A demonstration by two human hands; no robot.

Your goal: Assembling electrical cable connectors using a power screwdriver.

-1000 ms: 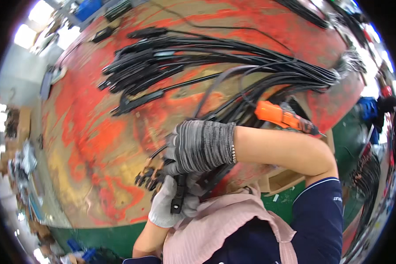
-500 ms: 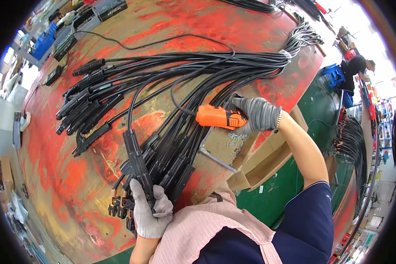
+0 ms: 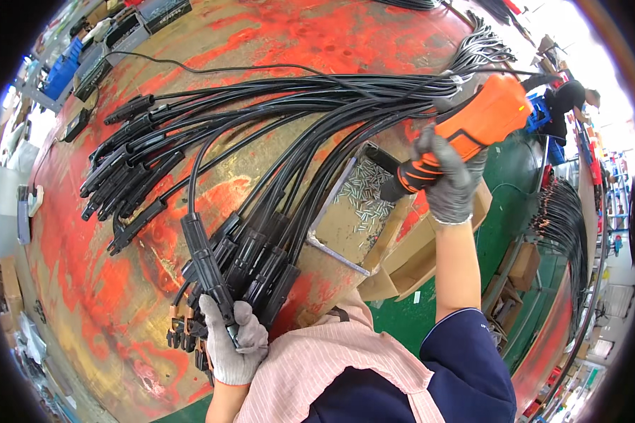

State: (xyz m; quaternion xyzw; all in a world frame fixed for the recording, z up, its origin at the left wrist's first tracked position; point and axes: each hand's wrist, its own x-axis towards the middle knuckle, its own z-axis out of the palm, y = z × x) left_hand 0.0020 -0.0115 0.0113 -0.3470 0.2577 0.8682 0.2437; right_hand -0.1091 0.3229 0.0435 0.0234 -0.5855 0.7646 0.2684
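Observation:
My left hand (image 3: pixel 234 342), in a pale grey glove, is closed on the lower end of a long black cable connector (image 3: pixel 206 257). A black cable rises from that connector's far end. In a darker grey glove, my right hand (image 3: pixel 453 180) grips an orange-and-black power screwdriver (image 3: pixel 483 120), raised over the table's right edge. Its dark nose points down and left at a shallow tray (image 3: pixel 317 243) of small silver screws (image 3: pixel 363 194); whether it touches any screw is unclear. More black connectors (image 3: pixel 257 261) lie just right of the held one.
A bundle of black cables (image 3: pixel 331 88) stretches across the red-stained table (image 3: pixel 70 282), with another connector group (image 3: pixel 130 169) at left. Copper-tipped black parts (image 3: pixel 182 328) sit beside my left hand. An open cardboard box (image 3: pixel 409 271) stands by the screw tray. Someone (image 3: pixel 571 102) is at far right.
My right hand has swung the screwdriver away from the connectors, up and right, turning its nose toward the screw tray, now more exposed. My left hand keeps hold of the connector.

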